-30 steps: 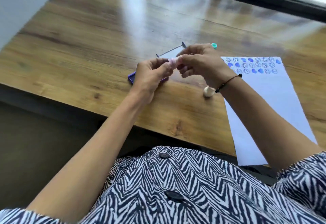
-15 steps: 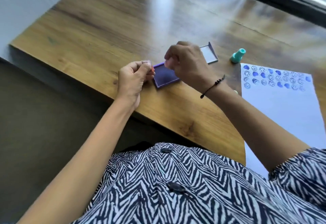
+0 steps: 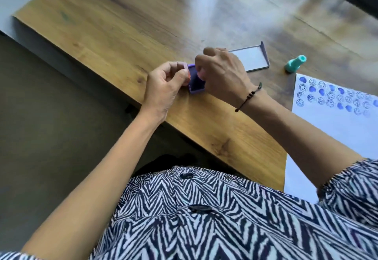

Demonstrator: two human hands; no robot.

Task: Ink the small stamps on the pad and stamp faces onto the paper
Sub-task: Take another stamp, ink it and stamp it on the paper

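The left hand is curled at the surface edge, its grip pinched on a small cap. Beside it the right hand arches over the purple ink pad, fingertips closed on a mostly hidden stamp. The stamped paper lies far right.

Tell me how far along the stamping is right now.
Done: several rows of blue prints fill the top of the paper. In hand: the right hand is down on the purple ink pad; the left hand pinches a small piece. Left: the sheet's blank lower part.
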